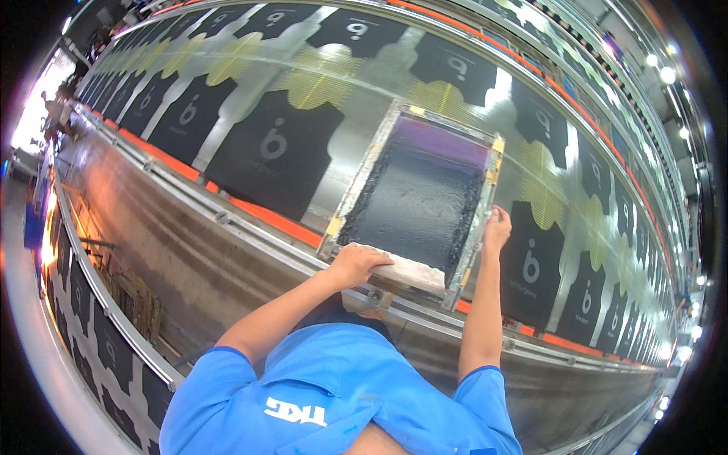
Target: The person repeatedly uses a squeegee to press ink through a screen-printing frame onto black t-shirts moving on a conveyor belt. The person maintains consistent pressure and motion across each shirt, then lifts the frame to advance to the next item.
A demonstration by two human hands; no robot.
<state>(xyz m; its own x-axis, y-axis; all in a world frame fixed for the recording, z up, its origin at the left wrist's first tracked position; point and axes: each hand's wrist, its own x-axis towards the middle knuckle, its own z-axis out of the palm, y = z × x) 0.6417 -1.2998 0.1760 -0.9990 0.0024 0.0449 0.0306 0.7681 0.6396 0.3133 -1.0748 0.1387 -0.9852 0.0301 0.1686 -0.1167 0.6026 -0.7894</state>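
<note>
A screen-printing frame (336, 231) lies on the long printing bed in front of me, its mesh coated with dark ink and purple at the far end. My left hand (356, 263) grips a whitish squeegee bar (413, 271) along the near end of the screen. My right hand (497, 226) has its fingers closed on the right rail of the frame. Dark garment panels with pale printed emblems sit on either side, one at the left (269, 174) and another at the right (527, 292).
Rows of panels and yellow-striped patches (318, 72) run along the bed (341, 178). Orange strips (273, 220) and a metal rail edge it. Another panel-lined bed (102, 341) curves past at lower left, beside a glowing orange light. A distant person (57, 110) stands at the far left.
</note>
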